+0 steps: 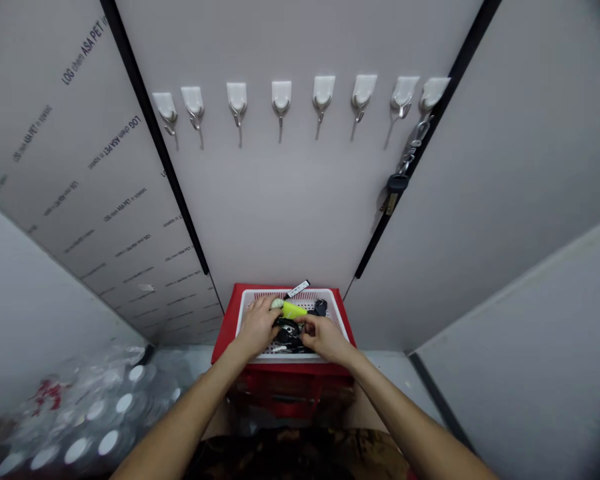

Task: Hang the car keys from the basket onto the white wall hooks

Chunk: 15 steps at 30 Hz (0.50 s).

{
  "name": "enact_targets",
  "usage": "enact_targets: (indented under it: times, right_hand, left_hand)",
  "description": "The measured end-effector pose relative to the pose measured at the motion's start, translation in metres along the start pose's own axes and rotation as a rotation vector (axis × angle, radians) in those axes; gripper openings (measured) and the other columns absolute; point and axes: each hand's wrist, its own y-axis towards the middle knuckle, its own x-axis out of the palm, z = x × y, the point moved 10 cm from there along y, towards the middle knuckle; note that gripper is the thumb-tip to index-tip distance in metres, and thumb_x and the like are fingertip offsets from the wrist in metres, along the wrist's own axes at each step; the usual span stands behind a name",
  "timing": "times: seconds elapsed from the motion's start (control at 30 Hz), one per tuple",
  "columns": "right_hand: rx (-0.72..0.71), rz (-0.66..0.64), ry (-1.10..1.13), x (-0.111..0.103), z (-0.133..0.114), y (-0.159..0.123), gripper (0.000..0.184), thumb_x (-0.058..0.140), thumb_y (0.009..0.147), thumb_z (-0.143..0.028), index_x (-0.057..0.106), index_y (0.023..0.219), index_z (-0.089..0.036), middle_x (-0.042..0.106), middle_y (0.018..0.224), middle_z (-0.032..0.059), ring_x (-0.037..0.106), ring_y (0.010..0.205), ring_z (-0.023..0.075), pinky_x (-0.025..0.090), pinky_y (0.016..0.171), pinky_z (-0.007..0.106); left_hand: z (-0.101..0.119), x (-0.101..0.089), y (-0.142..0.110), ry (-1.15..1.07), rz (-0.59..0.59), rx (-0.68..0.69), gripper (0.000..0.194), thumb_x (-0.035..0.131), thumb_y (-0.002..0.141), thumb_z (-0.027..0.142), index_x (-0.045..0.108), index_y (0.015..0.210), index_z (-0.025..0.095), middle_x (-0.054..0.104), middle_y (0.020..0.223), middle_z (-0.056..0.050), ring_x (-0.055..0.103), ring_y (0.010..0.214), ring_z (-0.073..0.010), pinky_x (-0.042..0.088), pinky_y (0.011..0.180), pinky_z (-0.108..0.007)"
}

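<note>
A white plastic basket point(239, 325) holds a jumble of dark keys and key fobs point(289, 333). My left hand point(257, 328) reaches in from the left, fingers curled over the pile beside a bright yellow-green tag point(294, 311); what they grip is hidden. From the right, my right hand point(326, 337) pinches with thumb and fingers at the edge of the dark key bunch. Behind the tag, a black-and-white labelled strip point(299, 289) leans on the basket's far rim. Another dark fob point(321, 307) lies at the basket's back right.
Under the basket is a red stool or box point(226, 340). A row of several white hooks point(281, 97) is fixed to the wall ahead; from the rightmost hangs a chain with keys point(396, 187). Plastic-wrapped bottles point(97, 410) stand at the lower left.
</note>
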Motion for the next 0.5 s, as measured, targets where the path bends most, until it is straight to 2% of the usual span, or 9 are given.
enact_targets:
  times: [0.13,0.23,0.3,0.4,0.5]
  right_hand:
    - [0.005,0.115,0.15,-0.01,0.002,-0.002,0.027,0.041,0.064,-0.02,0.051,0.088,-0.012,0.054,0.065,0.0017,0.046,0.053,0.0084,0.037,0.052,0.02]
    - [-0.036,0.245,0.063,-0.025,-0.005,-0.006,0.027,0.047,0.062,-0.022,0.052,0.087,-0.013,0.055,0.075,0.0052,0.048,0.064,0.011,0.038,0.061,0.022]
    - [-0.1,0.266,-0.007,-0.03,-0.013,-0.008,0.027,0.049,0.062,-0.023,0.053,0.088,-0.015,0.056,0.081,0.0056,0.049,0.072,0.0129,0.037,0.065,0.023]
    - [-0.171,0.229,-0.027,-0.031,-0.018,-0.011,0.023,0.042,0.068,-0.025,0.053,0.086,-0.016,0.058,0.078,0.0038,0.05,0.072,0.0121,0.036,0.064,0.021]
    - [-0.176,0.26,0.016,-0.038,-0.016,-0.014,0.026,0.036,0.072,-0.027,0.051,0.091,-0.016,0.058,0.078,0.0025,0.051,0.069,0.0102,0.036,0.061,0.019]
  left_hand:
    - [0.004,-0.01,0.0,-0.073,0.065,0.035,0.012,0.047,0.065,0.022,0.054,0.074,0.018,0.042,0.107,-0.004,0.036,0.097,-0.0183,0.03,0.082,-0.034]
    - [0.005,-0.024,-0.001,-0.145,0.183,0.056,0.015,0.04,0.069,0.024,0.052,0.076,0.018,0.042,0.105,-0.006,0.037,0.096,-0.0162,0.032,0.081,-0.032]
    - [0.006,-0.03,0.0,-0.177,0.23,0.074,0.016,0.038,0.07,0.025,0.05,0.077,0.018,0.044,0.103,-0.007,0.039,0.095,-0.0161,0.032,0.081,-0.032]
    - [0.013,-0.029,0.002,-0.224,0.201,0.118,0.015,0.037,0.07,0.027,0.048,0.076,0.018,0.05,0.09,-0.006,0.045,0.086,-0.0155,0.036,0.076,-0.03]
    - [0.018,-0.025,0.006,-0.237,0.151,0.085,0.018,0.036,0.069,0.031,0.046,0.076,0.018,0.054,0.074,-0.004,0.05,0.073,-0.015,0.04,0.067,-0.027]
